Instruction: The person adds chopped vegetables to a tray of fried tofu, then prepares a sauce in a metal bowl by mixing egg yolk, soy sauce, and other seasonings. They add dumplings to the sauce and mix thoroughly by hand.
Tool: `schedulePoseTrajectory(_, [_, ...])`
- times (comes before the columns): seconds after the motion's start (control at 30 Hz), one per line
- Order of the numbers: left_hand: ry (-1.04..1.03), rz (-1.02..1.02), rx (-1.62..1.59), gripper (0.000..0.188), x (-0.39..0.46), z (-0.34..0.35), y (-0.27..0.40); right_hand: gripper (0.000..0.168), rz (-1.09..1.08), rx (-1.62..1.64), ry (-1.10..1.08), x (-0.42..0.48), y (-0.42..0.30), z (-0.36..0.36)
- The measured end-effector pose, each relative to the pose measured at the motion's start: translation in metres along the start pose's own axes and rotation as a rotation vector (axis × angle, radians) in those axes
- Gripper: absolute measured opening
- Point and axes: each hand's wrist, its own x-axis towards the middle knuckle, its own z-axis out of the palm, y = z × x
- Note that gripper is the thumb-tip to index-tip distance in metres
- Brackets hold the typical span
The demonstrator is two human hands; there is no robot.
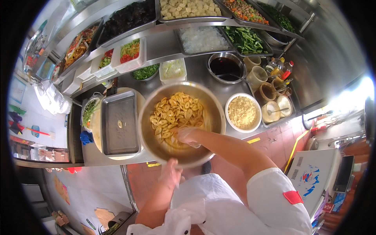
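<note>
A large stainless steel mixing bowl [216, 117] is in front of me at the counter's near edge. In it lies a heap of oval yellowish food slices [173, 111], many with a hole or dark centre, coated in an oily sauce. My right hand [188, 136], in a clear plastic glove, reaches down into the bowl at the heap's near side. Its fingertips are partly hidden among the slices. With my left hand [171, 173] I grip the bowl's near rim. To the left, a metal tray [119, 141] holds one stray slice [120, 124].
Right of the bowl stand a white bowl of yellow crumbs [242, 112], a steel bowl of dark sauce [226, 67] and a tray of seasoning jars [271, 111]. A round chopping board [97, 129] lies under the metal tray. Shelves above hold trays of diced tofu [189, 8] and greens [245, 39].
</note>
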Motion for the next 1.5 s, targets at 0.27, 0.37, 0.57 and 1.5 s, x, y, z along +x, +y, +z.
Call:
schedulePoseTrajectory(0.27, [-0.006,0.294,0.38,0.007,0.025,-0.024,-0.017,0.042,0.138,-0.337,-0.278,-0.066,-0.097,-0.027])
schedulePoseTrajectory(0.37, [-0.021,0.206,0.45,0.016,0.019,0.024,-0.011,0.043,0.135,-0.392,0.04,-0.049,-0.066,-0.034])
schedulePoseTrajectory(0.57, [-0.099,0.188,0.129,0.021,-0.038,-0.026,-0.043,0.025,0.041,-0.565,0.173,-0.03,0.008,-0.014])
schedulePoseTrajectory(1.5, [-0.603,0.001,1.065,0.015,-0.032,-0.084,-0.05,0.052,0.557,-0.123,0.224,-0.266,-0.127,0.169])
